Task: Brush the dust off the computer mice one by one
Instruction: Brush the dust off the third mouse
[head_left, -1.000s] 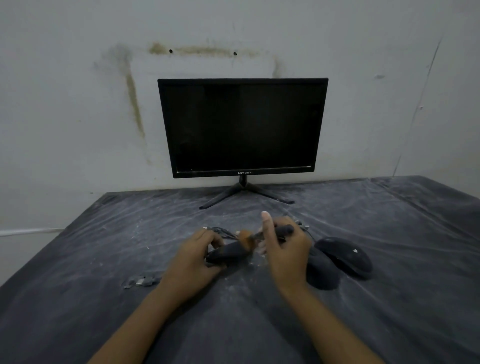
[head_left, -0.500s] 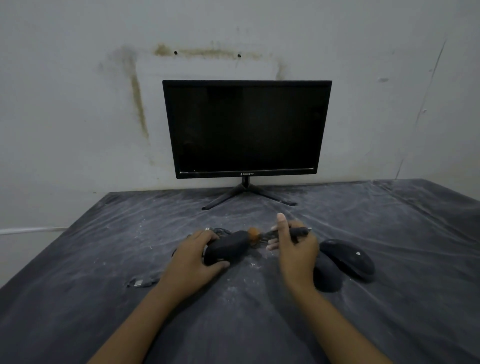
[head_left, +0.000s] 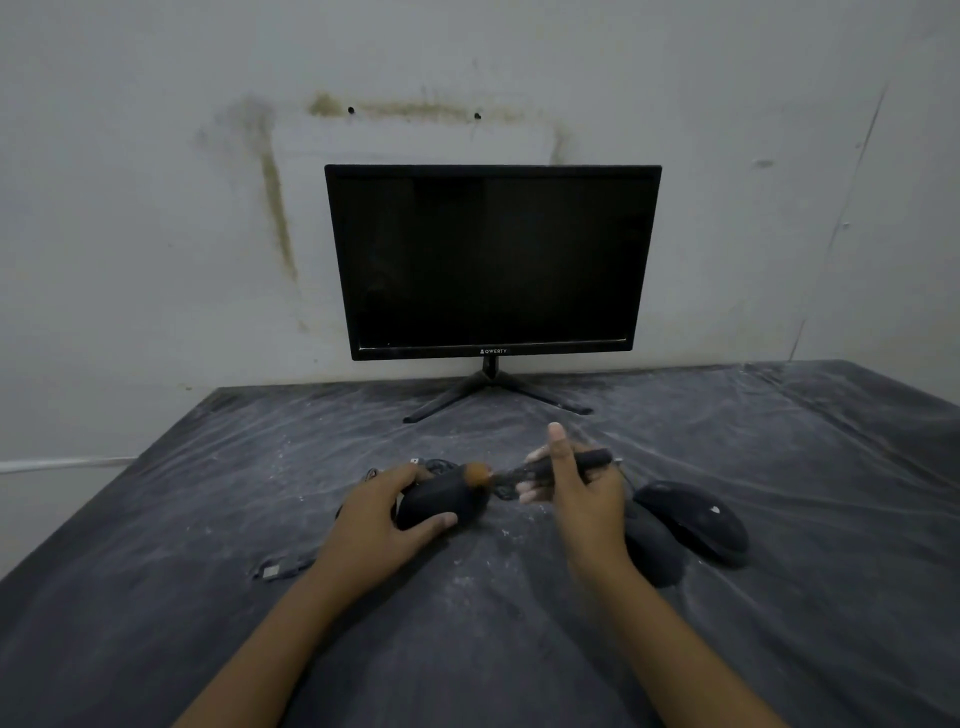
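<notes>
A stained white wall (head_left: 156, 260) backs a counter (head_left: 779, 623) wrapped in crinkled, dust-speckled dark plastic. 1 glossy black monitor (head_left: 493, 260) stands on a V-shaped foot. Before the monitor are 3 smooth, rounded black mice. The left hand (head_left: 374, 519) curls round 1 mouse (head_left: 441, 501) in front of the monitor's foot. The right hand (head_left: 587, 499) pinches 1 slim dark-handled brush (head_left: 524, 472), and its orange tuft touches that mouse. The other 2 lie side by side before the monitor's right corner: a near mouse (head_left: 649, 551), partly hidden by the wrist, and a far mouse (head_left: 696, 519).
</notes>
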